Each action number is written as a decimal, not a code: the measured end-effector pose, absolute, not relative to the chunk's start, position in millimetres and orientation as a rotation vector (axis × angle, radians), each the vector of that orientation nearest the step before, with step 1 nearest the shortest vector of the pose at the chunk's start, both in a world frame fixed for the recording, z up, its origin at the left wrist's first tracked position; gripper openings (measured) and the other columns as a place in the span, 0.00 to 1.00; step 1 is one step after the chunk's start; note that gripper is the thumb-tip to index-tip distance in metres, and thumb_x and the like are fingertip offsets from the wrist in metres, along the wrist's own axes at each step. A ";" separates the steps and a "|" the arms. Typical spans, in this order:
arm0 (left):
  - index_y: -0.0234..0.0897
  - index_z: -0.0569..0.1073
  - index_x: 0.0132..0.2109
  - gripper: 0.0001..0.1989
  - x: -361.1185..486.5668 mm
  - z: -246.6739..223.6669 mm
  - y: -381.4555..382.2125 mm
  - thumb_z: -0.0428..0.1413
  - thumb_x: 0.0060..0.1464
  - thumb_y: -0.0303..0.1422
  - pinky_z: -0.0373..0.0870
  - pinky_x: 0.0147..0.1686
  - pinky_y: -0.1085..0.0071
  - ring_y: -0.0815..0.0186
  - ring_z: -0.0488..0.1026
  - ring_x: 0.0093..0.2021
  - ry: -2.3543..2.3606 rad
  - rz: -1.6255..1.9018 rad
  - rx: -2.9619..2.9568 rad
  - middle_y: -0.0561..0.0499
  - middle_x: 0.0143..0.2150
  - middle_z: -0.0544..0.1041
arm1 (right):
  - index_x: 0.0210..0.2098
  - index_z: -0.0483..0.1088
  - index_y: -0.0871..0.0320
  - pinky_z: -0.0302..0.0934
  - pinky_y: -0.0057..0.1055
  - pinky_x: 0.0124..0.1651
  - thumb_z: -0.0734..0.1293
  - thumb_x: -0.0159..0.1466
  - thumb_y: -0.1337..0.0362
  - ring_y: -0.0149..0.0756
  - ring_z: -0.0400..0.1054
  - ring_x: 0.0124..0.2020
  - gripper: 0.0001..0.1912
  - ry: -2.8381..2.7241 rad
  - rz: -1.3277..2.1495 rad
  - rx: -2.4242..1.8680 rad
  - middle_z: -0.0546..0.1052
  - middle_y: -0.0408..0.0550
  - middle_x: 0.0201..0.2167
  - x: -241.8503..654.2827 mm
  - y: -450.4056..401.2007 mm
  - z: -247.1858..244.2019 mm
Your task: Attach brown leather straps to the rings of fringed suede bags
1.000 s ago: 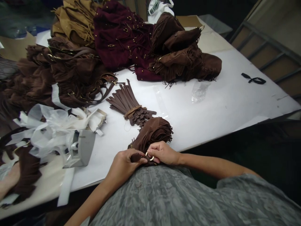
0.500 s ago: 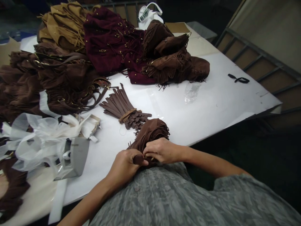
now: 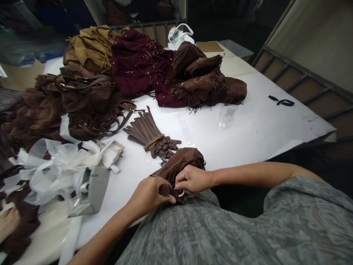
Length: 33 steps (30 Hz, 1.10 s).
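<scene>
A dark brown fringed bag lies at the table's near edge, against my body. My left hand is closed on a folded brown piece at the bag's near end, thumb on top. My right hand pinches at a gold-coloured ring beside that piece; its fingertips partly hide the ring. Just beyond the bag lies a bundle of flat brown straps, tied with a tan band.
Brown bags, burgundy bags and tan bags are heaped at the back. A grey box with white strips stands left. Another person's hand touches brown material at far left. A black strip lies right.
The view has shifted, so the table things appear lower and farther right. The gold ring shows more between my hands, and the other person's hand is more in view.
</scene>
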<state>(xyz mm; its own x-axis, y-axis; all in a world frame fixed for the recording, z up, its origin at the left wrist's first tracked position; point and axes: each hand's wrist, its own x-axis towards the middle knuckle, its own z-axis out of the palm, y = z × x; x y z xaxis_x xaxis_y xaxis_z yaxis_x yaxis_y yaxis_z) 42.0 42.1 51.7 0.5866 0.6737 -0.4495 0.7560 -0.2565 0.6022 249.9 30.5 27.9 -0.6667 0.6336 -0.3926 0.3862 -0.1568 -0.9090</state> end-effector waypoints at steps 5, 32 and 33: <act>0.43 0.79 0.45 0.18 51.5 38.5 15.5 0.65 0.47 0.45 0.65 0.30 0.73 0.64 0.74 0.32 1.307 0.223 2.182 0.52 0.33 0.76 | 0.24 0.71 0.62 0.52 0.20 0.20 0.64 0.61 0.65 0.24 0.58 0.15 0.11 -1.647 1.802 -1.280 0.67 0.38 0.13 258.3 24.3 27.4; 0.36 0.69 0.42 0.08 118.4 39.2 97.5 0.53 0.60 0.36 0.69 0.33 0.69 0.60 0.74 0.37 1.268 0.871 2.567 0.46 0.39 0.74 | 0.29 0.72 0.60 0.57 0.26 0.34 0.61 0.66 0.66 0.31 0.66 0.27 0.12 -1.886 0.464 -1.496 0.75 0.47 0.26 284.9 81.4 52.8; 0.35 0.69 0.42 0.08 122.6 32.0 96.9 0.52 0.61 0.36 0.68 0.32 0.69 0.60 0.74 0.36 1.313 0.862 2.598 0.45 0.39 0.74 | 0.27 0.71 0.60 0.56 0.26 0.33 0.62 0.66 0.66 0.30 0.65 0.26 0.12 -1.832 0.475 -1.533 0.75 0.46 0.25 283.4 82.1 47.8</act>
